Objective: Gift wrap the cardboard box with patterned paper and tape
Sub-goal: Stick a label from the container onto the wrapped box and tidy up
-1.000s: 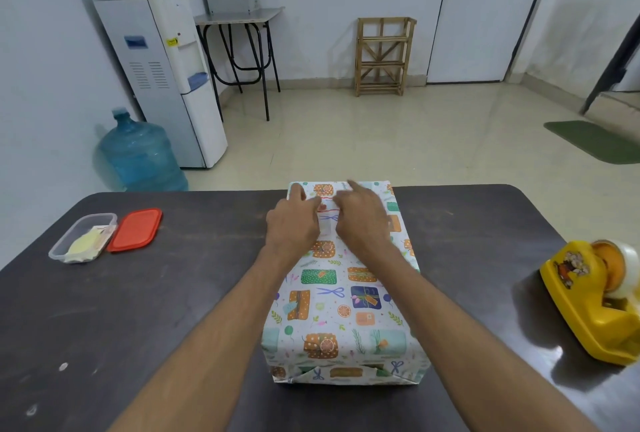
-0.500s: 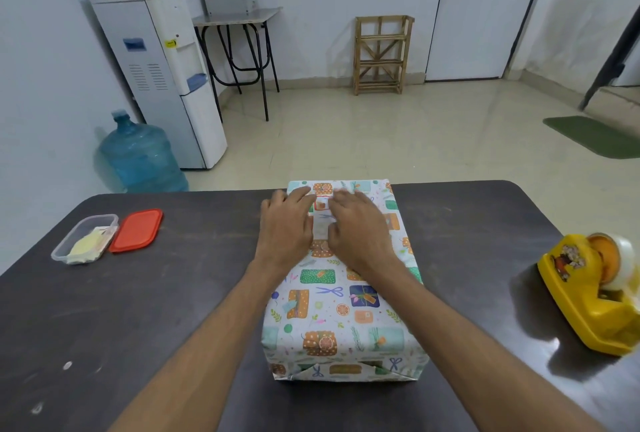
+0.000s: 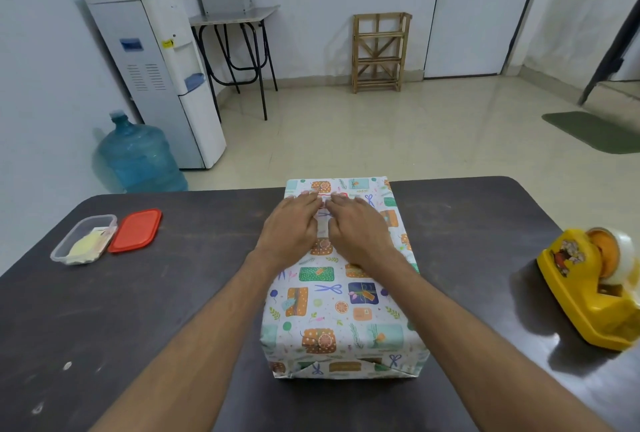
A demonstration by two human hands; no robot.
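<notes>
The box point(image 3: 341, 307), covered in white paper with a gift-and-scissors pattern, lies lengthwise in the middle of the dark table point(image 3: 138, 310). My left hand point(image 3: 289, 232) and my right hand point(image 3: 356, 229) lie flat side by side on the far half of its top, fingers straight and pressing down. A narrow strip of clear tape point(image 3: 322, 223) shows between them along the top seam. The near end of the box shows folded paper flaps. A yellow tape dispenser point(image 3: 594, 287) with a roll of clear tape stands at the table's right edge.
A clear plastic tub point(image 3: 83, 239) with yellowish contents and its red lid point(image 3: 135, 230) lie at the table's left. Beyond the table are a water dispenser point(image 3: 162, 71), a blue water bottle point(image 3: 140, 154) on the floor, a folding table point(image 3: 239, 33) and a wooden rack point(image 3: 379, 52).
Both hands have flattened from pointed fingertips near the far edge to open palms pressing on the top seam, and have drawn slightly toward me.
</notes>
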